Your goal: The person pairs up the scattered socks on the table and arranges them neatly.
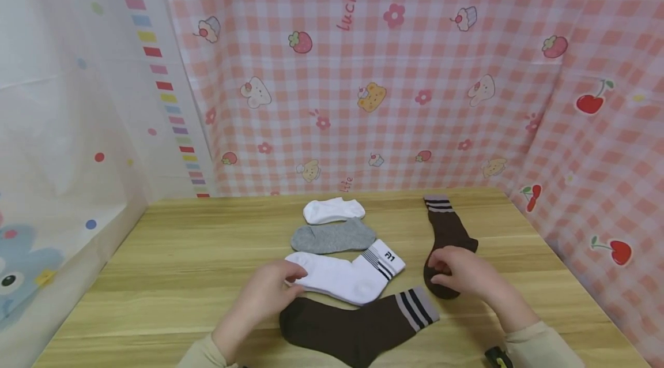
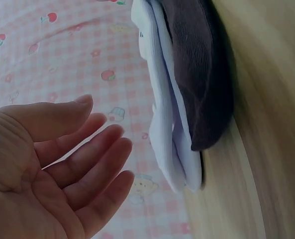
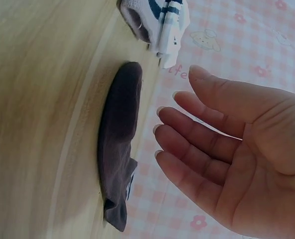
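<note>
In the head view my left hand hovers by the toe of a white sock with black cuff stripes. Just nearer lies a dark brown sock with a grey-and-black striped cuff. The left wrist view shows that hand's loosely bent fingers apart from both socks. A second dark brown sock lies at the right, and my right hand is over its toe end. In the right wrist view those relaxed fingers hold nothing and stand apart from the brown sock.
Farther back on the wooden table lie a grey sock and a short white sock. A pink checked cloth hangs behind the table. Near my right sleeve lies a small black-and-yellow object.
</note>
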`<state>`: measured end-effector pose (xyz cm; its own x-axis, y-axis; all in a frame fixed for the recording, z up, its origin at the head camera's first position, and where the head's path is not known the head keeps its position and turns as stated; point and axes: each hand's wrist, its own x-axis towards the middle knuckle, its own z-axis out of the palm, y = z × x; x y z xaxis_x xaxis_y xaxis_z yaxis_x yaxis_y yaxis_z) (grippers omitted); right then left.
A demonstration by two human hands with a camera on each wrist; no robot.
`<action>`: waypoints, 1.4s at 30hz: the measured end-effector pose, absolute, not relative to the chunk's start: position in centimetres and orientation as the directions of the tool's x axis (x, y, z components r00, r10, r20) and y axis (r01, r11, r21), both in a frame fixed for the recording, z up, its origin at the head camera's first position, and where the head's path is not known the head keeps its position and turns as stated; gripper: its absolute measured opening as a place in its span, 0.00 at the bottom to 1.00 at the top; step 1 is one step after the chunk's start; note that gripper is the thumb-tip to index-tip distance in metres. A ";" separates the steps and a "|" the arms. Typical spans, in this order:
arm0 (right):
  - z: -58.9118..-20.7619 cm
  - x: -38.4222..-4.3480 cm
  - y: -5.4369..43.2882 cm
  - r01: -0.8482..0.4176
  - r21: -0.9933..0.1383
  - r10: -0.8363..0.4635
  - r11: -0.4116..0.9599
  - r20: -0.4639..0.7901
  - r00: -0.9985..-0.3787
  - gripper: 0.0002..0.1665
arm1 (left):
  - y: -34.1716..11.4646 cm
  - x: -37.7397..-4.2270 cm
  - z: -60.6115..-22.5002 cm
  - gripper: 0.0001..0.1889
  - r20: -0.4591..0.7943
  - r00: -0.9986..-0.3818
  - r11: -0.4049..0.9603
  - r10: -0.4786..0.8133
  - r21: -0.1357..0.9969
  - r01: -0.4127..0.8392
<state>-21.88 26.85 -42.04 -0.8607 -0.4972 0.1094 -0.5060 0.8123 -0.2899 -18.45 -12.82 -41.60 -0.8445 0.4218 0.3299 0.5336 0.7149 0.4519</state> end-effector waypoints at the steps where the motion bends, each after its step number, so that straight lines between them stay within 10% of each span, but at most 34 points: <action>1: -42.1 -21.9 26.9 -0.503 -0.291 -0.495 0.814 0.105 -0.862 0.12 | -12.7 -18.4 -41.6 0.10 0.336 -0.842 0.715 0.422 0.448 0.537; 42: -43.9 -21.7 27.1 -0.475 -0.187 -0.474 0.860 0.053 -0.879 0.16 | -8.3 -18.2 -42.0 0.19 0.513 -0.655 0.671 0.554 0.190 0.717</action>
